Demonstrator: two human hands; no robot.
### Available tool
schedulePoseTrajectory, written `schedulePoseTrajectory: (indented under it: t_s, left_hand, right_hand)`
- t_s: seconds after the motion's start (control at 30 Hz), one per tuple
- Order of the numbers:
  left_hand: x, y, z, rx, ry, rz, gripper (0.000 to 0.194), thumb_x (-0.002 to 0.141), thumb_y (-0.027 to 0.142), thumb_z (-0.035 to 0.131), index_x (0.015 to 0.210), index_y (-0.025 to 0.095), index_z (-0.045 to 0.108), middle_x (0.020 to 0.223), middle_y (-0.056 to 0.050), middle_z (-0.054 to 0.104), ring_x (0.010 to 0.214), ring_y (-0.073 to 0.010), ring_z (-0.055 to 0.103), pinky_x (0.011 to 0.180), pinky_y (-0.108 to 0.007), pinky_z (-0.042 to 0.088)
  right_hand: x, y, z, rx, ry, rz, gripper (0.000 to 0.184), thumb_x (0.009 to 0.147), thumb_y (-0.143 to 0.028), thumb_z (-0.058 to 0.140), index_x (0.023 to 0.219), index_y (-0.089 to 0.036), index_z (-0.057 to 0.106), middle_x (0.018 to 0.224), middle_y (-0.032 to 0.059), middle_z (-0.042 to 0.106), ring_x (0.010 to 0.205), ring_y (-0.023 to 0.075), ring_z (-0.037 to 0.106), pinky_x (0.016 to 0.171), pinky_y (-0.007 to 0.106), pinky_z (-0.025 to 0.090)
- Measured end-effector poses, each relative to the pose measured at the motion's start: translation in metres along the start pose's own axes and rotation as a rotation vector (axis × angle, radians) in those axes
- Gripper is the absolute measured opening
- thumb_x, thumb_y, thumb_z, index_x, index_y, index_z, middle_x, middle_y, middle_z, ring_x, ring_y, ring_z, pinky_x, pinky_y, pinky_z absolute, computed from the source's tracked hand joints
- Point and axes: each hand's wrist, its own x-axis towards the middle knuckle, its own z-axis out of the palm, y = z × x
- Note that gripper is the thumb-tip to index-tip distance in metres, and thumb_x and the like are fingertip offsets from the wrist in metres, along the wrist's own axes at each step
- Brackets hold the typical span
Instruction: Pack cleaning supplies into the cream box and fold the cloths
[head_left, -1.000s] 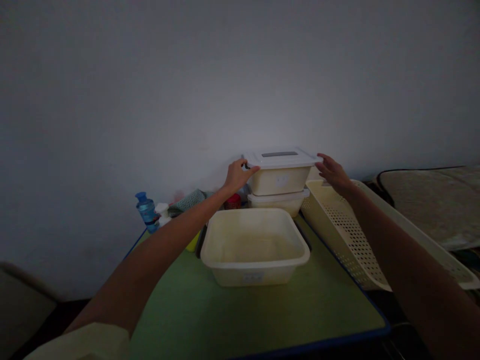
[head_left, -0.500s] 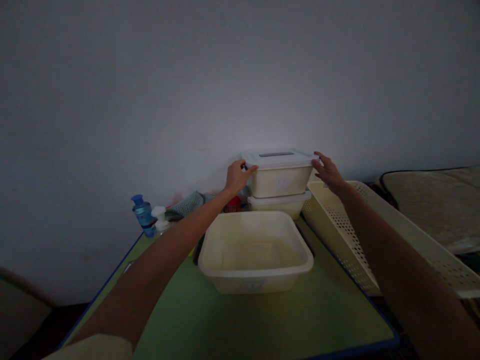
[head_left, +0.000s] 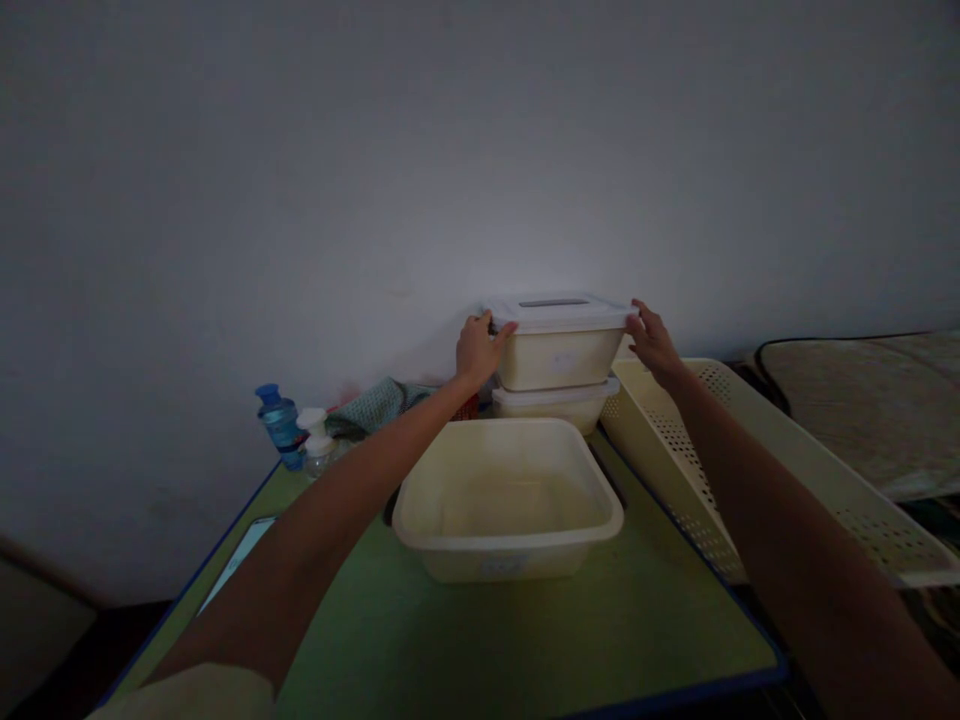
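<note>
ok so the left hand (head_left: 478, 352) and right hand (head_left: 655, 345) have the white lid (head_left: 559, 319) gripped at both ends, atop the upper box (head_left: 559, 362), behind the open tub (head_left: 517, 544) on the counter (head_left: 525, 640).

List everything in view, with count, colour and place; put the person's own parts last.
Tub: 1, cream, on table
Upper box: 1, cream, on lower box
Upper lid: 1, white, on upper box
Lower box: 1, cream, white lid, behind tub
Basket: 1, cream, right of table
Bottle: 1, blue, table's far left
Pump bottle: 1, clear and white, beside bottle
Cloth: 1, grey-green, behind left arm
Phone: 1, pale screen, table's left edge
Table: 1, green, blue edge, centre
Cushion: 1, beige, far right
Wall: 1, grey, behind
Left hand: 1, at upper lid's left corner
Right hand: 1, at its right corner
</note>
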Motion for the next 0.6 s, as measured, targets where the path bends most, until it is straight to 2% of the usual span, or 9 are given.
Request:
schedulePoseTrajectory:
  t_s: [0.17,0.23,0.37,0.43,0.6]
  left_hand:
    - [-0.008,0.011,-0.004,0.17,-0.025,0.019,0.039,0.089,0.042,0.038,0.11,0.012,0.05,0.106,-0.014,0.054,0.096,-0.0262,0.056,0.081,-0.034,0.041]
    - [-0.011,0.013,-0.006,0.189,-0.02,0.02,0.038,0.09,0.042,0.036,0.11,0.013,0.049,0.107,-0.014,0.054,0.098,-0.0264,0.055,0.081,-0.034,0.041]
    - [-0.011,0.015,-0.011,0.158,-0.07,0.012,0.038,0.09,0.041,0.037,0.11,0.011,0.049,0.11,-0.016,0.054,0.101,-0.0279,0.054,0.082,-0.035,0.041]
    - [-0.008,0.015,-0.014,0.101,-0.105,0.0,0.041,0.089,0.039,0.04,0.116,0.009,0.045,0.111,-0.018,0.055,0.104,-0.0281,0.053,0.085,-0.035,0.04]
    - [0.002,0.022,-0.025,-0.069,-0.179,-0.103,0.072,0.086,0.043,0.045,0.135,-0.003,0.018,0.112,-0.023,0.058,0.111,-0.029,0.052,0.09,-0.033,0.038]
  right_hand:
    - [-0.003,-0.006,0.006,-0.057,0.052,-0.036,0.088,0.075,-0.077,0.015,0.134,-0.014,0.034,0.135,0.0184,0.038,0.127,0.03,0.032,0.105,0.049,0.024]
    - [-0.004,-0.007,0.006,-0.062,0.048,-0.014,0.087,0.076,-0.076,0.015,0.135,-0.014,0.032,0.137,0.0176,0.036,0.128,0.0305,0.03,0.106,0.049,0.022]
    - [-0.005,-0.01,0.001,-0.044,-0.001,0.052,0.084,0.076,-0.074,0.02,0.136,-0.016,0.031,0.135,0.0167,0.04,0.122,0.0323,0.04,0.098,0.052,0.034]
    - [-0.003,-0.012,-0.002,-0.028,-0.025,0.072,0.081,0.076,-0.074,0.025,0.136,-0.02,0.031,0.135,0.0143,0.041,0.119,0.0323,0.044,0.091,0.051,0.041]
    - [-0.004,-0.027,-0.012,-0.005,-0.02,0.078,0.076,0.077,-0.071,0.031,0.136,-0.023,0.031,0.14,0.0112,0.035,0.124,0.0322,0.037,0.086,0.049,0.047]
